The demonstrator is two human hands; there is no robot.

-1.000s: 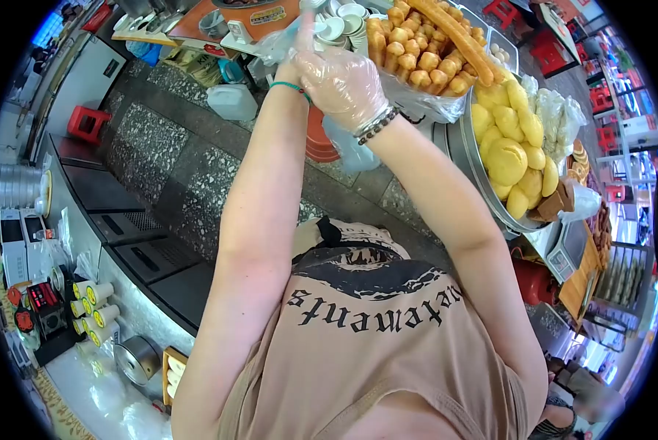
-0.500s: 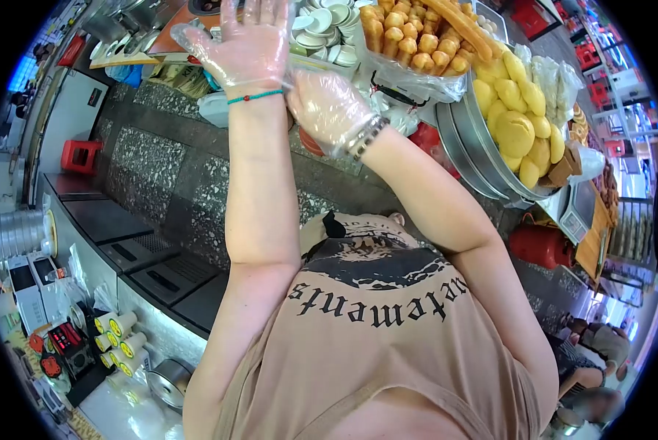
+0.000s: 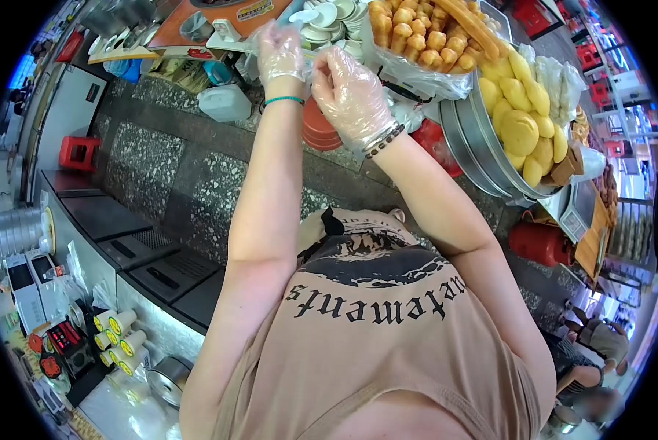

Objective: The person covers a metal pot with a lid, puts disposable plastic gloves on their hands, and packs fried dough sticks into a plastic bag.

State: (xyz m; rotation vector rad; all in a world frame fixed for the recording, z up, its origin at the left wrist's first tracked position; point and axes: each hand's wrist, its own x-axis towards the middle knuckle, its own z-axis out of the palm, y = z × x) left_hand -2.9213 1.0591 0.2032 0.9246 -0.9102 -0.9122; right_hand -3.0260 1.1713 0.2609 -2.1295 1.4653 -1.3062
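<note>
Clear plastic gloves cover both hands. My left hand (image 3: 281, 55), above a teal bracelet (image 3: 283, 100), is curled closed near the small white dishes (image 3: 322, 20), its fingers somewhat blurred. To its right, my right hand (image 3: 352, 95) is closed too, thumb and fingers drawn together, with dark beads (image 3: 385, 141) at the wrist. No object shows in either hand. The hands are close side by side, apart. Golden fried dough sticks (image 3: 421, 37) stand in a plastic-lined container beyond my right hand.
Yellow buns (image 3: 520, 132) fill a round metal steamer (image 3: 483, 158) at the right. A white jug (image 3: 225, 103) and a red stool (image 3: 80, 153) stand on the floor. Cups (image 3: 122, 321) stand on the left counter (image 3: 142, 301). People sit at lower right.
My left hand has gone from spread fingers to curled ones. My right hand has moved off the left wrist, slightly up and right, and the two are now apart.
</note>
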